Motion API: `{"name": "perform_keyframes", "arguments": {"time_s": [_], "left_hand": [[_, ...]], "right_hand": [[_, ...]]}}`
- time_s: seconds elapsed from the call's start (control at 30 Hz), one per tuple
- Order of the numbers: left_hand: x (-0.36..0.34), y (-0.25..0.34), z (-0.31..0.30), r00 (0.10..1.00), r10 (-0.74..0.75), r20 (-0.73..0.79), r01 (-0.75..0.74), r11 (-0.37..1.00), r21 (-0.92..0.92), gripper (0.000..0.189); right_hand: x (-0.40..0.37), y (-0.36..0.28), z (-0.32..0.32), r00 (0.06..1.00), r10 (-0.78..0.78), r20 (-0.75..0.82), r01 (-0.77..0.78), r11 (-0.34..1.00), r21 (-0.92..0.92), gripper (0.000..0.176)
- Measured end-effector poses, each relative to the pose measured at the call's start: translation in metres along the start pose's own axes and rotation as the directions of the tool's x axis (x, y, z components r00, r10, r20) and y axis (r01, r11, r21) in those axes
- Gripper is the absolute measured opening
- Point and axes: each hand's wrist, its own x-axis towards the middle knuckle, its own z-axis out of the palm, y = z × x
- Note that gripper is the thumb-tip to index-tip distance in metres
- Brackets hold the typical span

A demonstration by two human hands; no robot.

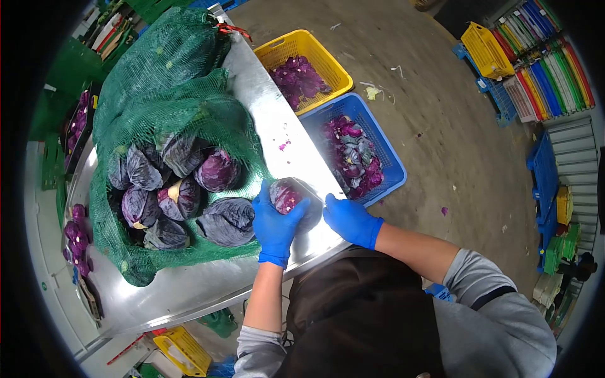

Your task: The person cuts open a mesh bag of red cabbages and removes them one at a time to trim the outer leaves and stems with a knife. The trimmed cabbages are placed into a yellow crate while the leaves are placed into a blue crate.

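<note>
Pale tags show on the stacked coloured crates (pixel 548 79) over on the right, but the lettering is too small to read. Down to the worktop (pixel 138 305) now: bright bare metal, glaring under the light, with a few purple scraps (pixel 285 146) strewn near the middle of its far stretch. A big green mesh bag (pixel 220 120) sprawls across it, mouth open towards the person, dark purple cabbages (pixel 217 170) crowding the opening, and another full mesh bag (pixel 157 57) lies behind.

And here's the action — the left hand (pixel 275 220), in a blue glove, has thumb and fingers spread around a shiny purple cabbage (pixel 287 194) over the metal, just right of the mesh. The right hand (pixel 353 222), gloved to match, is at the worktop's edge, fingers bunched; whether it grips anything, I can't tell.

Beyond that edge, a yellow crate (pixel 343 75) and a blue crate (pixel 398 167) stand side by side, both carrying purple leaves. The room around — a brown-grey floor (pixel 454 132) dotted with scraps, a slatted grey wall (pixel 575 151) at far right.
</note>
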Motion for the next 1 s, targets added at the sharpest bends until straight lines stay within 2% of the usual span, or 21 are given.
{"name": "perform_keyframes", "arguments": {"time_s": [0.07, 0.13, 0.2, 0.27, 0.37, 0.4, 0.43, 0.47, 0.53, 0.57, 0.6, 0.67, 0.7, 0.73, 0.77, 0.8, 0.83, 0.87, 0.9, 0.93, 1.0], "left_hand": [[0.006, -0.005, 0.004, 1.000, -0.027, -0.009, 0.027, 0.999, 0.036, 0.098], [0.012, 0.000, 0.004, 0.999, -0.050, -0.018, 0.051, 0.996, 0.073, 0.100], [0.016, 0.012, 0.003, 0.989, -0.146, 0.008, 0.142, 0.971, 0.194, 0.100], [0.013, 0.018, 0.000, 0.995, -0.097, 0.022, 0.091, 0.979, 0.181, 0.100], [0.006, 0.016, 0.005, 0.996, -0.066, 0.068, 0.050, 0.976, 0.211, 0.100], [0.004, 0.015, 0.007, 0.997, -0.054, 0.063, 0.039, 0.974, 0.224, 0.100], [0.003, 0.014, 0.008, 0.997, -0.049, 0.056, 0.034, 0.971, 0.238, 0.101], [0.002, 0.013, 0.010, 0.997, -0.055, 0.060, 0.039, 0.970, 0.241, 0.101], [0.003, 0.019, 0.007, 0.992, -0.097, 0.076, 0.071, 0.955, 0.289, 0.103], [0.003, 0.015, 0.004, 0.994, -0.089, 0.063, 0.068, 0.955, 0.288, 0.103], [0.000, 0.007, 0.002, 0.997, -0.054, 0.059, 0.040, 0.975, 0.221, 0.102], [-0.002, -0.008, 0.007, 0.998, -0.014, 0.053, 0.006, 0.989, 0.145, 0.101], [-0.004, -0.017, 0.013, 0.997, 0.075, 0.030, -0.073, 0.996, -0.044, 0.100], [-0.009, -0.018, 0.014, 0.988, 0.154, -0.010, -0.152, 0.961, -0.229, 0.099], [-0.014, -0.016, 0.019, 0.992, 0.123, 0.039, -0.082, 0.833, -0.546, 0.103], [-0.018, -0.008, 0.020, 0.991, 0.127, 0.038, -0.085, 0.830, -0.551, 0.103], [-0.024, -0.002, 0.020, 0.988, 0.130, 0.086, -0.045, 0.766, -0.641, 0.106], [-0.028, 0.001, 0.020, 0.982, 0.137, 0.133, 0.001, 0.693, -0.721, 0.110], [-0.026, -0.009, 0.027, 0.961, 0.275, 0.029, -0.227, 0.845, -0.485, 0.112], [-0.036, 0.016, 0.021, 0.939, 0.343, -0.016, -0.339, 0.920, -0.195, 0.102], [-0.031, -0.012, 0.053, 0.967, 0.249, 0.044, -0.206, 0.878, -0.433, 0.107]], "right_hand": [[0.006, 0.002, 0.001, 1.000, 0.023, 0.013, -0.023, 1.000, -0.016, 0.012], [0.017, 0.011, 0.006, 0.992, 0.111, 0.065, -0.121, 0.977, 0.174, 0.018], [0.018, 0.013, 0.009, 0.978, 0.182, 0.099, -0.199, 0.959, 0.202, 0.022], [0.016, 0.014, 0.004, 0.962, 0.250, 0.114, -0.271, 0.934, 0.233, 0.027], [0.001, 0.015, 0.001, 0.988, 0.107, 0.109, -0.113, 0.992, 0.057, 0.035], [-0.001, 0.015, -0.001, 0.999, 0.024, 0.041, -0.024, 1.000, -0.015, 0.022], [-0.002, 0.015, -0.001, 0.998, -0.066, -0.015, 0.064, 0.994, -0.092, 0.023], [0.000, 0.022, 0.013, 0.998, -0.063, -0.010, 0.062, 0.994, -0.088, 0.023], [0.014, 0.046, 0.061, 0.994, -0.007, -0.110, 0.044, 0.939, 0.342, 0.025], [0.017, 0.053, 0.069, 0.990, -0.062, -0.126, 0.082, 0.982, 0.167, 0.042], [0.017, 0.045, 0.059, 0.989, -0.064, -0.136, 0.087, 0.982, 0.170, 0.042], [0.014, 0.017, 0.008, 0.963, 0.198, 0.184, -0.262, 0.853, 0.452, 0.061], [0.009, 0.014, -0.007, 0.962, 0.204, 0.183, -0.267, 0.851, 0.451, 0.061], [0.001, 0.015, -0.022, 0.916, 0.212, 0.341, -0.373, 0.766, 0.524, 0.055], [-0.005, 0.016, -0.035, 0.852, 0.192, 0.487, -0.477, 0.670, 0.569, 0.050], [-0.011, 0.013, -0.048, 0.853, 0.196, 0.484, -0.476, 0.673, 0.566, 0.050], [-0.020, 0.010, -0.057, 0.961, 0.122, 0.247, -0.250, 0.762, 0.597, 0.056], [-0.027, 0.010, -0.062, 1.000, 0.019, 0.000, -0.016, 0.826, 0.563, 0.062], [-0.026, 0.030, -0.035, 0.973, -0.006, -0.229, 0.116, 0.875, 0.470, 0.064], [-0.022, 0.039, -0.026, 0.974, -0.004, -0.227, 0.114, 0.875, 0.470, 0.064], [-0.018, 0.046, -0.014, 0.943, -0.014, -0.333, 0.206, 0.808, 0.551, 0.062]]}}
